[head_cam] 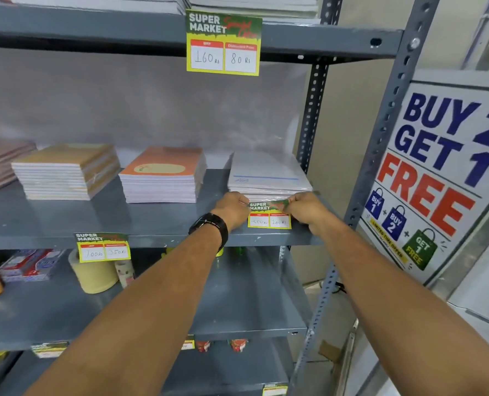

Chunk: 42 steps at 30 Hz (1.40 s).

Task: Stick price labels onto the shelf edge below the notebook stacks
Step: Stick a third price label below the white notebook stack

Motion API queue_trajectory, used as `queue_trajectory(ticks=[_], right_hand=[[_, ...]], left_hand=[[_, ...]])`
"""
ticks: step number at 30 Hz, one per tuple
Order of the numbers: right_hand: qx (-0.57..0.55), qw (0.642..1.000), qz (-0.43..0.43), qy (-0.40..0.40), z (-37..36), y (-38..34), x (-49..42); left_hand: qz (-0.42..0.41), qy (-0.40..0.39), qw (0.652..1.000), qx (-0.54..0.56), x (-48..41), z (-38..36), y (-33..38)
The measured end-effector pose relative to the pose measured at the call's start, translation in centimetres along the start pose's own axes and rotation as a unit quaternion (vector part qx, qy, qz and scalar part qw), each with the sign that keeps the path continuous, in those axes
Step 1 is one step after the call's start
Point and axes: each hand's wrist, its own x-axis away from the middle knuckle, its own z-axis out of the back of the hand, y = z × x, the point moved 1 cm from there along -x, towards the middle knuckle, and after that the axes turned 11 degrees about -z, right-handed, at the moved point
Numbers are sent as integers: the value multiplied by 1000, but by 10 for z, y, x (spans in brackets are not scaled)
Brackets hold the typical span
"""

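Observation:
A yellow-bordered price label [269, 218] is held against the front of the grey middle shelf [152, 238], just below the white notebook stack [267, 178]. My left hand [233, 208] pinches its top left corner and my right hand [303, 208] pinches its top right corner. Left of the white stack lie an orange notebook stack [163, 175] and a tan notebook stack [66, 171]. Another label [102, 247] hangs on the same shelf edge under the tan stack.
A larger price label [222, 42] hangs from the upper shelf edge. Tape rolls [93, 274] and boxes [27, 265] sit on the lower shelf. A perforated steel upright [380, 155] and a "Buy 2 Get 1 Free" poster [437, 172] stand to the right.

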Motion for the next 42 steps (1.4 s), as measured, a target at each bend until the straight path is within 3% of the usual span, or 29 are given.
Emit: queue_trajectory(ticks=[2, 4, 6, 9, 14, 20, 30, 42], right_hand=[[-36, 999, 1, -5, -2, -1, 1], [-74, 997, 21, -3, -4, -1, 6], [-72, 995, 66, -5, -4, 2, 16], [-42, 992, 119, -15, -6, 14, 35], [59, 981, 187, 10, -19, 51, 59], [92, 973, 204, 59, -31, 80, 60], [136, 957, 232, 108, -27, 77, 54], [169, 936, 270, 151, -28, 71, 48]], left_hand=[[-8, -25, 1000, 10, 3, 1, 8], [-29, -2, 999, 44, 10, 4, 16], [-47, 22, 996, 76, 23, 7, 20], [-55, -17, 991, 124, 51, 5, 19], [-134, -12, 989, -59, 86, -8, 6], [-204, 36, 964, -165, 102, -20, -5], [-167, 49, 972, -157, 93, -14, -11], [-195, 50, 955, -217, 85, -14, -3]])
